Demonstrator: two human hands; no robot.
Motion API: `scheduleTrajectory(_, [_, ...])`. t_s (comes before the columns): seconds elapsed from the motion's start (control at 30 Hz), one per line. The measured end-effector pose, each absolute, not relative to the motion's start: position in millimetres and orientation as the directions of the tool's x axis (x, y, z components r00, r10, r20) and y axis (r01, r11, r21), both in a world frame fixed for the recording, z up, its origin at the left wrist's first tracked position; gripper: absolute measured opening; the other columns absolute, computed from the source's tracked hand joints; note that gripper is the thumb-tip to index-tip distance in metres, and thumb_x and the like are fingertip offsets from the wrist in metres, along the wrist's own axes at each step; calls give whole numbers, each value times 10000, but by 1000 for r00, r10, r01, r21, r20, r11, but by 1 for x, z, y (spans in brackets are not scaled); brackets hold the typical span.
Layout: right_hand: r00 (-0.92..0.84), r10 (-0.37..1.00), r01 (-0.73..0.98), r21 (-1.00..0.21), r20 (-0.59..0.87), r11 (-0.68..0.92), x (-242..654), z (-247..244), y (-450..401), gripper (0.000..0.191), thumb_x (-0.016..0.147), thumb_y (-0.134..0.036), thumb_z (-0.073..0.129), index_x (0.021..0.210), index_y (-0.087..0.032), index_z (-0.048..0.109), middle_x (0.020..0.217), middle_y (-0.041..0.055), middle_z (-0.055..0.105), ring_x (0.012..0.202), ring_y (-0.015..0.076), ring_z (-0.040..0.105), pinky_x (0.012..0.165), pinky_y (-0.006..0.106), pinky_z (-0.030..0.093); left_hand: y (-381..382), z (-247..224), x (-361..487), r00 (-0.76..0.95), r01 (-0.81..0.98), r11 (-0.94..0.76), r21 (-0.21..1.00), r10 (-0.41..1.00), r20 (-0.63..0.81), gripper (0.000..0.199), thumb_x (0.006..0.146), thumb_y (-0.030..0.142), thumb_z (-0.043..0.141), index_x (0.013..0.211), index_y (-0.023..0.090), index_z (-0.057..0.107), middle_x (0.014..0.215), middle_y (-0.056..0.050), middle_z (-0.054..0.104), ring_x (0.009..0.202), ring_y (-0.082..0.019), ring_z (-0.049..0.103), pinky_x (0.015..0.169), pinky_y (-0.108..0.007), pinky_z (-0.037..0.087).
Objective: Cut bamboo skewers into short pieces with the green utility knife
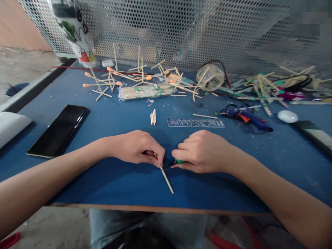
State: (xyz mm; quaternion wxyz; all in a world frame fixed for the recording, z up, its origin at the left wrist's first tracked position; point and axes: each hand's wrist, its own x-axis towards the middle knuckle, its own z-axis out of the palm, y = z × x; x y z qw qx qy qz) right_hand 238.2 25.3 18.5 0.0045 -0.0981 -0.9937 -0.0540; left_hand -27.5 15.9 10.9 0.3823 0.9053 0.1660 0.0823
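My left hand (141,147) is closed, with thumb and forefinger pinching a thin wooden stick (167,180). The stick slants down toward me over the blue table. Opposite it, my right hand (202,152) is closed round a small hand tool (178,161) with a green grip and a dark, narrow tip. That tip touches or nearly touches the stick just beside my left fingertips. Most of the tool is hidden in my fist, so its exact kind does not show. Beyond my hands, several short cut stick pieces (153,117) lie side by side near a clear ruler (195,122).
A phone (59,129) lies at left. A blue glue gun (246,117) and a white rounded case (287,116) are at right. Along the perforated metal panel (166,31) stand stick frames, bagged chopsticks (145,91), a clear tub (210,77) and a rabbit-printed bottle (77,41).
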Motion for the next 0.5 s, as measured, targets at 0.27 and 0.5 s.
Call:
scheduleTrajectory(0.27, [-977,211,215,122,42,969,232,13,19,422,1066,-506,307,876,-238,571,644,-29,617,511,144,472,557,330,127,16,12,-26,933,238,-663,709,358,22,79,980,206,648,984,236,721,960,13,779,877,-120,709,819,-205,435])
scheduleTrajectory(0.5, [-980,198,201,139,37,970,237,19,23,419,1068,-474,305,829,-237,554,620,-28,605,498,144,459,556,336,119,16,12,-26,932,243,-662,709,362,19,77,981,217,650,966,237,723,941,7,777,851,-117,704,797,-211,436])
